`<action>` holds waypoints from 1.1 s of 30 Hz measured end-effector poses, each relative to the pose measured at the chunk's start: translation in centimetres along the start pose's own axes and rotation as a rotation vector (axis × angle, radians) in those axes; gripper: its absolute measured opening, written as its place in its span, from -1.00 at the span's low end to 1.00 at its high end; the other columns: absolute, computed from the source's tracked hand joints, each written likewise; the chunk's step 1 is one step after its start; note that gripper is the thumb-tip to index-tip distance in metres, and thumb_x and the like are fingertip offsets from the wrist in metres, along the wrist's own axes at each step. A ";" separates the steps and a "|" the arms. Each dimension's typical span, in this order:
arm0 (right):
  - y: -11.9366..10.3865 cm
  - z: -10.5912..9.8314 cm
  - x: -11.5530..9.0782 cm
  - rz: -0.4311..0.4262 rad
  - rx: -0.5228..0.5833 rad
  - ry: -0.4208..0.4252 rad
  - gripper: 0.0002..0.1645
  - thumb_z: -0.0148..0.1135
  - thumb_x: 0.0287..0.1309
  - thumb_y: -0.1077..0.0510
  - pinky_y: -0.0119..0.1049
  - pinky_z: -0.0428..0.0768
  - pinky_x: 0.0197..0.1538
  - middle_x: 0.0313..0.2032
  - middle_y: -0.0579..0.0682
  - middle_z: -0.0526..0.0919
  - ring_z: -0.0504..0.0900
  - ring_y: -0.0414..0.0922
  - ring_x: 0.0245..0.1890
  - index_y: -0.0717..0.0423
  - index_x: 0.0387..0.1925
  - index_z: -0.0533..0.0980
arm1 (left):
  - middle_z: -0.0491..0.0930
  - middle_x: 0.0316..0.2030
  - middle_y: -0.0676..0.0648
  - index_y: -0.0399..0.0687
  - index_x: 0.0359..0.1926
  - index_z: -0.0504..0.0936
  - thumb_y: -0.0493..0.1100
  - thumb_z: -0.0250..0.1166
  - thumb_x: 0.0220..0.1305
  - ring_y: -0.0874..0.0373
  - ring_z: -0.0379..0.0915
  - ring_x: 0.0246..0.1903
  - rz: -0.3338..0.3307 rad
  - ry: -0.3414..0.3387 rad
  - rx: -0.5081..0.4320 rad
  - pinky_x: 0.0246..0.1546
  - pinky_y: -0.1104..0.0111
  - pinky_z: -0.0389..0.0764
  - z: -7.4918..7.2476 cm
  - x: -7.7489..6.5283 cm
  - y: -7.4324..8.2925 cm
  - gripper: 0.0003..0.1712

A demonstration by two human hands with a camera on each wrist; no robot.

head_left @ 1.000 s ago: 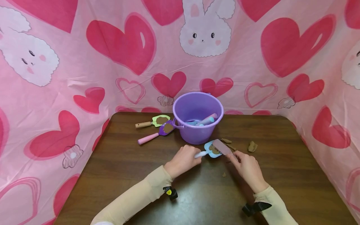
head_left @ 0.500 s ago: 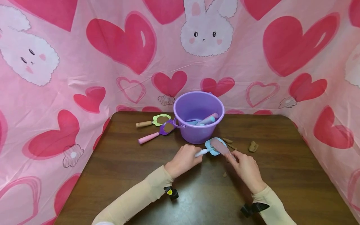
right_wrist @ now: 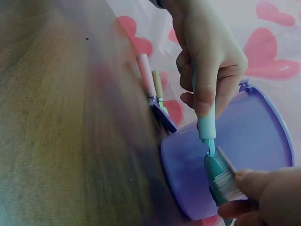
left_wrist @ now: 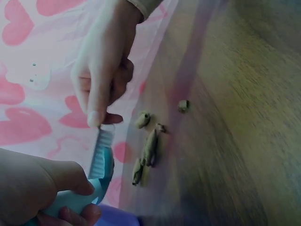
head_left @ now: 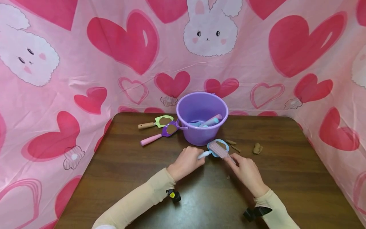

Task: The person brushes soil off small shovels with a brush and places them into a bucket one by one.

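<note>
My left hand [head_left: 186,163] grips the pale blue handle of a small trowel [head_left: 204,155], which is held out over the table in front of the bucket. Brown clay [head_left: 223,146] lies on its blade, partly hidden. My right hand [head_left: 248,174] pinches a pale pink brush [head_left: 219,149] by its lower end and holds it across the blade. White bristles [right_wrist: 226,183] show against the blade in the right wrist view. From the left wrist view, the brush [left_wrist: 97,153] lies edge-on along the trowel, my right thumb pressed on its near end.
Behind the trowel stands a purple bucket [head_left: 198,135] holding several tool handles. A green trowel [head_left: 146,125] and a purple trowel [head_left: 151,140], both with clay, lie left of it. Clay sticks [head_left: 231,142] and a clay lump [head_left: 257,148] lie to the right, a crumb [head_left: 227,177] nearer.
The brush has shifted left over the blade and tilted, with my right hand drifting slightly left. My left hand keeps the trowel in nearly the same place, its blade slightly raised.
</note>
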State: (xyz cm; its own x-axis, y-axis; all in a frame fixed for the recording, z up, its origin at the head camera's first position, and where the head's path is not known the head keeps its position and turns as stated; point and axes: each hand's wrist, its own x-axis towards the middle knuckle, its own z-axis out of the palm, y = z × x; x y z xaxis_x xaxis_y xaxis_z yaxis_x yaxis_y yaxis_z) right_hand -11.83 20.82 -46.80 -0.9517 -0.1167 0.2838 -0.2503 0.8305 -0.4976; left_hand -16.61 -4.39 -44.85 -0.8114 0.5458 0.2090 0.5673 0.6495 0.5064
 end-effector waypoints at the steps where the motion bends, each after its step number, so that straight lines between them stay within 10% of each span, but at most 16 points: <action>1: -0.1 -0.1 0.0 0.002 -0.007 -0.009 -0.80 0.41 0.32 0.05 -0.23 0.32 -0.52 -0.61 -0.16 0.47 0.36 -0.16 -0.62 0.10 -0.20 0.69 | 0.26 -0.66 0.11 0.02 -0.56 0.47 -0.27 0.38 0.22 0.20 0.25 -0.62 0.001 0.002 -0.004 -0.58 0.37 0.39 0.0 0.0 0.0 -0.70; 33: 0.6 0.0 0.0 0.084 -0.016 0.030 -0.74 0.35 0.38 0.00 -0.15 0.37 -0.48 -0.57 -0.07 0.61 0.40 -0.11 -0.60 0.13 -0.20 0.71 | 0.23 -0.66 0.12 0.01 -0.58 0.46 -0.27 0.38 0.24 0.20 0.24 -0.62 0.022 0.003 0.016 -0.58 0.36 0.40 0.2 0.2 0.1 -0.67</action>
State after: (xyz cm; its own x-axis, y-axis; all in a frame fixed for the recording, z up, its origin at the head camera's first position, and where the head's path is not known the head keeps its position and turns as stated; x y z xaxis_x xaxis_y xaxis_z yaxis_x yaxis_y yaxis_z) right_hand -12.03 21.29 -47.13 -0.9634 -0.0299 0.2666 -0.1667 0.8454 -0.5075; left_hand -16.69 -4.11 -44.97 -0.7988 0.5589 0.2224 0.5875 0.6454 0.4882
